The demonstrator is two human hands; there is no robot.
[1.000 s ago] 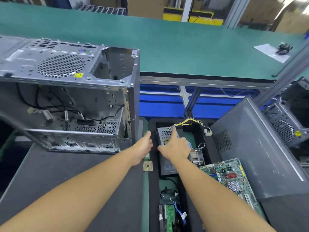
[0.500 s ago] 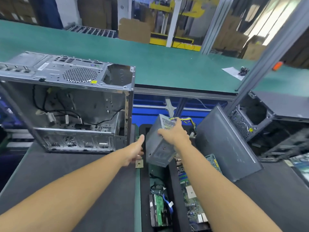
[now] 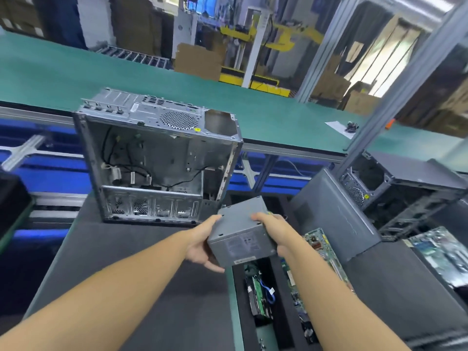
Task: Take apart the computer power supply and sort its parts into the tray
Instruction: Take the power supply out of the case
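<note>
Two hands on the unit, and that's the whole picture: the power supply (image 3: pixel 241 235) is up in the air, touching nothing but palms. It hangs over the seam where the grey mat (image 3: pixel 141 262) meets the black tray (image 3: pixel 283 325), just in front of the gutted computer case (image 3: pixel 157 163). The left hand (image 3: pixel 202 243) cups the near left corner, thumb on the top plate and fingers curled under the bottom edge. The right hand (image 3: pixel 274 233) clamps the opposite side, fingers wrapped over the top. Both are grasping the box, so neither is free. The unit sits tilted, label face towards the camera.

Now, the job as I read it: the casing looks closed, so nothing from inside has been sorted yet. The sensible play is to land it flat on the mat rather than work it over the tray. Below it a hard drive (image 3: pixel 258 300) lies in one compartment and a motherboard (image 3: pixel 319 252) in the next, and a dropped screw or a slipped corner would fall onto those. Set it down on a broad face, lid seam uppermost, and only then free one hand for a tool.

Watch the wiring. There's a flash of yellow behind the right hand that may be the cable loom, but it's mostly hidden, so I can't say how it hangs. If it trails, gather it first, because the leaning side panel (image 3: pixel 334 216) stands near. Firm two-sided grip, low carry, gentle landing.
</note>
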